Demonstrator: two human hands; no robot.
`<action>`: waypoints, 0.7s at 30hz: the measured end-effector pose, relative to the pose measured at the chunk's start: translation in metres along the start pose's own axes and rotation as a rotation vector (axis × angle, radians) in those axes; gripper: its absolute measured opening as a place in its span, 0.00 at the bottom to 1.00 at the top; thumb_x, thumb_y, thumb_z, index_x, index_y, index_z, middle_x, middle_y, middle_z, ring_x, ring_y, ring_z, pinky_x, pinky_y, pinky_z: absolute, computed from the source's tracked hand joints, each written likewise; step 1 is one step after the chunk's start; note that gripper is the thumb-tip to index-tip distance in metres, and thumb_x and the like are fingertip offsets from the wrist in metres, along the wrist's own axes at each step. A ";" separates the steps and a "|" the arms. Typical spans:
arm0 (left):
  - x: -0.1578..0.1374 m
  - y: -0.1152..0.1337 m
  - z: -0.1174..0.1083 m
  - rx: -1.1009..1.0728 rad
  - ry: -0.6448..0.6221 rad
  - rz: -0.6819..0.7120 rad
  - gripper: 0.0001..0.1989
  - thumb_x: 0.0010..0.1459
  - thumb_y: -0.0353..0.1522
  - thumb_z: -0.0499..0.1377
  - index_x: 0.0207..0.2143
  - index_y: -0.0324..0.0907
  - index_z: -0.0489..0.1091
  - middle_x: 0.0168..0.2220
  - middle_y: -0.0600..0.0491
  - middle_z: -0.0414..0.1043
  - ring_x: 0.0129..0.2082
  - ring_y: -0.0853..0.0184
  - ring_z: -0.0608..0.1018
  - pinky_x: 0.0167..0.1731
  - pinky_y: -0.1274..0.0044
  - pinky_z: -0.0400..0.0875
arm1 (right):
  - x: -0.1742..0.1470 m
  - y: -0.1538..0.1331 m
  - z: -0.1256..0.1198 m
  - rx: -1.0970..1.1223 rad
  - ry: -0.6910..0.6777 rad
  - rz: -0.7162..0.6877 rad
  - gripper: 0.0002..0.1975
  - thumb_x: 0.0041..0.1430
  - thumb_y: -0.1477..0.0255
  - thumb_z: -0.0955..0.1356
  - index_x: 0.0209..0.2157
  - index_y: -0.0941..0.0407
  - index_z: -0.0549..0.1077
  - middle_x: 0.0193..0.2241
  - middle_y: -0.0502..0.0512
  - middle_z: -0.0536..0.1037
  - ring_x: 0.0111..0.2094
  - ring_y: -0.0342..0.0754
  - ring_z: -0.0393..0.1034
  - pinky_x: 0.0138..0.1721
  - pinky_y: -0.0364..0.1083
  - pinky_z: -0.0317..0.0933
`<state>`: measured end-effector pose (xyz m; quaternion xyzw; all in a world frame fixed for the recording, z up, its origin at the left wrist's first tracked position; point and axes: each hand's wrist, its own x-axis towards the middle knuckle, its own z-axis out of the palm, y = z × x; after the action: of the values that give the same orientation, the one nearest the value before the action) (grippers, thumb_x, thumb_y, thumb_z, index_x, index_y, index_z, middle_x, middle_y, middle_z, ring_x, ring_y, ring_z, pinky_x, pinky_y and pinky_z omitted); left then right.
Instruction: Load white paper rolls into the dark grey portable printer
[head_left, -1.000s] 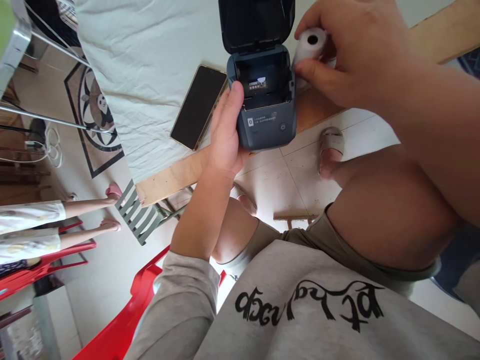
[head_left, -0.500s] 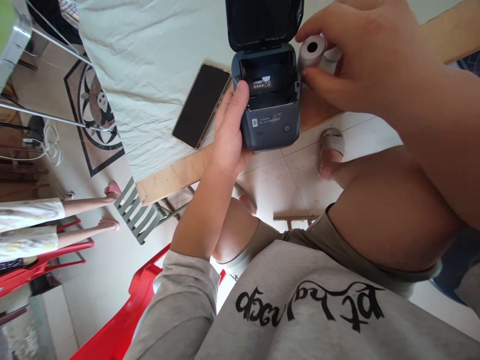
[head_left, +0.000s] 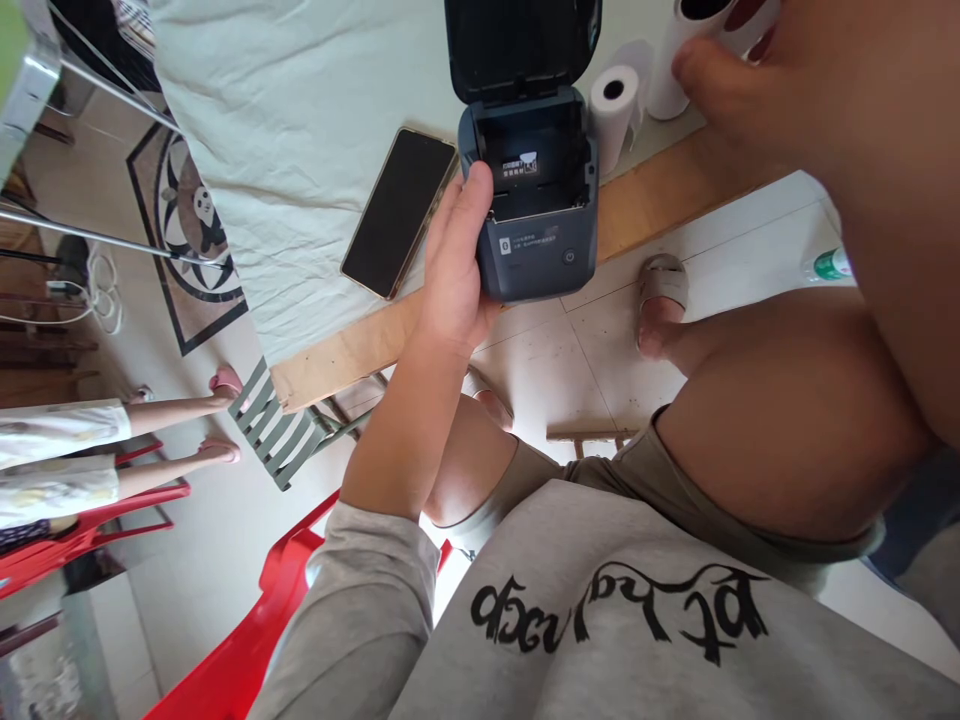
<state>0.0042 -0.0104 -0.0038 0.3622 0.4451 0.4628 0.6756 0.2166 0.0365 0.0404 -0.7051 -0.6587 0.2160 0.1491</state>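
Left hand (head_left: 454,265) grips the left side of the printer (head_left: 536,225), thumb laid up along its left edge to the rim of the open bay, fingers wrapped behind and out of sight; forearm runs up from the lower middle, wrist straight, grey sleeve at the elbow. The printer is dark blue-grey, lid (head_left: 521,45) swung up and back, bay bare but for a small label inside, power button on its near face. It sits at the near edge of the worktop (head_left: 660,185), partly overhanging the floor. Right hand (head_left: 757,75) is at the upper right, close to the lens, fingers curled around a large roll (head_left: 686,55) at the far edge of view; how firmly it grips cannot be told, since most of the hand is cropped. A small roll (head_left: 613,110) stands on the worktop just right of the printer, apart from both hands. A phone (head_left: 397,212) lies screen up on the pale cloth (head_left: 300,130), just left of the left hand. Another person's legs (head_left: 150,440) show at the far left.
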 end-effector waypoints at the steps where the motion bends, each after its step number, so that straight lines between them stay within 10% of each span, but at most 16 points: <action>1: 0.000 0.000 0.000 0.003 0.004 -0.005 0.21 0.55 0.52 0.55 0.44 0.53 0.73 0.53 0.55 0.77 0.53 0.62 0.78 0.49 0.70 0.74 | 0.001 -0.001 0.000 -0.023 -0.015 0.003 0.32 0.52 0.55 0.55 0.59 0.45 0.61 0.53 0.37 0.64 0.58 0.29 0.59 0.70 0.40 0.51; 11: -0.001 0.001 0.002 0.002 -0.021 -0.011 0.21 0.56 0.52 0.54 0.44 0.51 0.72 0.50 0.54 0.78 0.48 0.62 0.79 0.46 0.69 0.75 | 0.001 -0.006 0.000 -0.054 -0.008 0.087 0.35 0.53 0.56 0.56 0.63 0.44 0.51 0.54 0.34 0.63 0.55 0.23 0.59 0.57 0.34 0.49; 17: 0.000 0.000 0.000 -0.022 -0.028 0.000 0.20 0.55 0.52 0.56 0.43 0.52 0.73 0.51 0.55 0.78 0.51 0.61 0.79 0.49 0.68 0.74 | 0.005 -0.005 0.006 -0.040 -0.011 0.057 0.34 0.52 0.56 0.56 0.62 0.49 0.55 0.49 0.36 0.66 0.49 0.21 0.60 0.69 0.38 0.52; 21: 0.000 -0.001 -0.001 -0.023 -0.018 -0.001 0.19 0.54 0.53 0.57 0.41 0.55 0.74 0.48 0.57 0.79 0.51 0.58 0.79 0.49 0.65 0.74 | 0.010 -0.002 0.013 0.056 0.034 -0.002 0.33 0.50 0.59 0.61 0.59 0.48 0.58 0.50 0.34 0.65 0.34 0.08 0.53 0.33 0.15 0.41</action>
<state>0.0035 -0.0101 -0.0049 0.3585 0.4337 0.4642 0.6841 0.2089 0.0457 0.0293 -0.7036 -0.6504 0.2223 0.1803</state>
